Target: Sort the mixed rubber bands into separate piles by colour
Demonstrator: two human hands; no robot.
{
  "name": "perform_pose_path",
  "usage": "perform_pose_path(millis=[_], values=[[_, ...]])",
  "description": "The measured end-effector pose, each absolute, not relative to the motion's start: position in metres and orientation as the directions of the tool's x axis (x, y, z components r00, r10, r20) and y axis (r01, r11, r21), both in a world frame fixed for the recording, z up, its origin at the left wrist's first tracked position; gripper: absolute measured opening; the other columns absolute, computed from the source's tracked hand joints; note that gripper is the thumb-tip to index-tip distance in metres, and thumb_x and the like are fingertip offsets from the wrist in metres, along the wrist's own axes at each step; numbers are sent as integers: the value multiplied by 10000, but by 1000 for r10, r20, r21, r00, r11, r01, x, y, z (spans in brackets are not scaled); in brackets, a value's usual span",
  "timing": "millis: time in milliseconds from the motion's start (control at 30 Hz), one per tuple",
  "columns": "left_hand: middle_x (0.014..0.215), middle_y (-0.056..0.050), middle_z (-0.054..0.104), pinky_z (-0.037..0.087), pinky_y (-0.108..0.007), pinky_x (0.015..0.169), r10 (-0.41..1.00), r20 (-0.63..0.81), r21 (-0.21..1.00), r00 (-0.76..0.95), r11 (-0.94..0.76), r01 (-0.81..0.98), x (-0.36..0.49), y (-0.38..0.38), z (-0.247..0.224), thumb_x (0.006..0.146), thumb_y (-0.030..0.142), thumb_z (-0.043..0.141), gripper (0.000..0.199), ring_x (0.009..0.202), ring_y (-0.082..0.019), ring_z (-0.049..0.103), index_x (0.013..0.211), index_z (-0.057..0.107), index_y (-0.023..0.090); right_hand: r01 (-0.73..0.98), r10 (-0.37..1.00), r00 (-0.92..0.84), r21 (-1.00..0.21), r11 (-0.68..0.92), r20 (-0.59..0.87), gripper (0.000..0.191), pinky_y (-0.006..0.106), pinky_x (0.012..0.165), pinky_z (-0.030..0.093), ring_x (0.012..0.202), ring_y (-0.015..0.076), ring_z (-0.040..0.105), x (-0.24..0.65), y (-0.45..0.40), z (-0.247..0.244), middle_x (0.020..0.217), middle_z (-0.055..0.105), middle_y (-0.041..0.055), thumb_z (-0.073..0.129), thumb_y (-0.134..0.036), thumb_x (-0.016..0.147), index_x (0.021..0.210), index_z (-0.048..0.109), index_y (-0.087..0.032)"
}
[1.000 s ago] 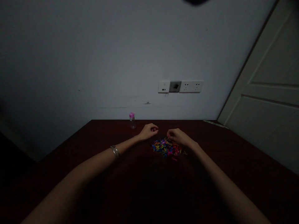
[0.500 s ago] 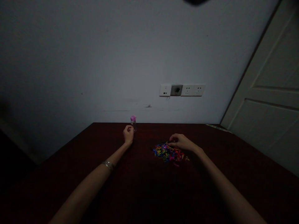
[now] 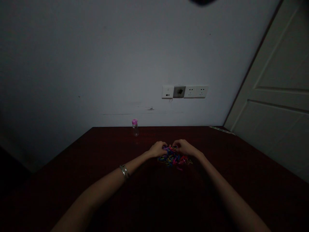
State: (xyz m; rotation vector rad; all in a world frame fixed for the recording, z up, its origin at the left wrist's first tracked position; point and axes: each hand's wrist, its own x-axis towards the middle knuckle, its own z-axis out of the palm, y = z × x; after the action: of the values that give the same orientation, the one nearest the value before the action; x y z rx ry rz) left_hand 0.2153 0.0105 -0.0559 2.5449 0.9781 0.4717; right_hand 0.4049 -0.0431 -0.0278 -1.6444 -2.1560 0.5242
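On the table (image 3: 111,141), left hand (image 3: 157,149) and right hand (image 3: 184,148) flanked the pile (image 3: 172,158), apparently so both could reach it; whether fingers pinched anything, I couldn't tell.

No writing or numbers can be read.

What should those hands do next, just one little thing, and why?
Maybe the left hand could pinch a little from the colorful pile, because that hand is at the pile's far left side, and the right hand is close by at the other side.
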Motion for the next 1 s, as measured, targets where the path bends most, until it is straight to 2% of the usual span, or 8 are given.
perform_pose_path(millis=[133,200,433,567,667,767,867,1000], values=[[910,-65,608,412,-261,778,800,316,514,510,-596,617,212,27,-50,665,152,520,262,845,-166,543,899,635,145,782,947,-169,-547,297,273,284,238,733,426,802,157,578,415,-40,-26,878,653,49,503,-96,635,864,660,-157],[910,-62,608,407,-260,793,812,352,523,466,-583,622,208,33,-45,673,154,521,264,851,-161,540,913,633,142,749,943,-129,-593,296,307,308,250,768,427,852,168,578,420,-40,-25,938,650,54,502,-94,636,890,660,-167],[883,-45,600,418,-250,734,702,307,530,642,-687,498,194,35,-43,655,307,604,296,806,-158,537,918,650,178,675,960,-190,-683,280,206,335,286,713,447,816,191,577,429,-44,-24,910,651,63,616,-238,626,954,653,-179],[790,-36,611,413,-241,685,759,391,613,521,-637,468,191,39,-47,716,227,520,205,717,-131,530,838,663,145,648,973,-116,-727,225,198,229,257,613,436,685,165,572,434,-43,-29,764,653,58,583,-261,643,826,665,-151],[756,-28,596,409,-233,656,792,397,653,464,-599,463,185,45,-51,684,150,520,195,681,-118,513,816,664,137,626,976,-67,-753,201,205,183,233,545,408,592,139,549,442,-41,-37,646,630,34,547,-281,665,721,649,-140],[758,-23,563,406,-226,636,796,405,653,449,-596,467,177,45,-54,642,114,545,204,681,-115,499,808,662,140,620,981,-41,-766,172,188,185,226,519,396,568,132,538,447,-41,-47,623,614,26,549,-296,666,704,639,-138],[795,-28,549,409,-236,672,740,418,607,528,-660,444,174,34,-56,667,167,569,175,724,-122,499,817,658,154,643,975,-116,-733,220,190,215,241,557,418,608,140,541,444,-43,-56,671,606,30,584,-339,656,735,645,-149],[929,-48,549,377,-287,805,536,366,451,761,-817,359,184,10,-58,699,280,598,203,890,-166,476,873,653,192,699,928,-256,-611,372,272,251,293,743,433,794,173,542,429,-51,-62,863,576,61,637,-367,624,770,658,-164]])
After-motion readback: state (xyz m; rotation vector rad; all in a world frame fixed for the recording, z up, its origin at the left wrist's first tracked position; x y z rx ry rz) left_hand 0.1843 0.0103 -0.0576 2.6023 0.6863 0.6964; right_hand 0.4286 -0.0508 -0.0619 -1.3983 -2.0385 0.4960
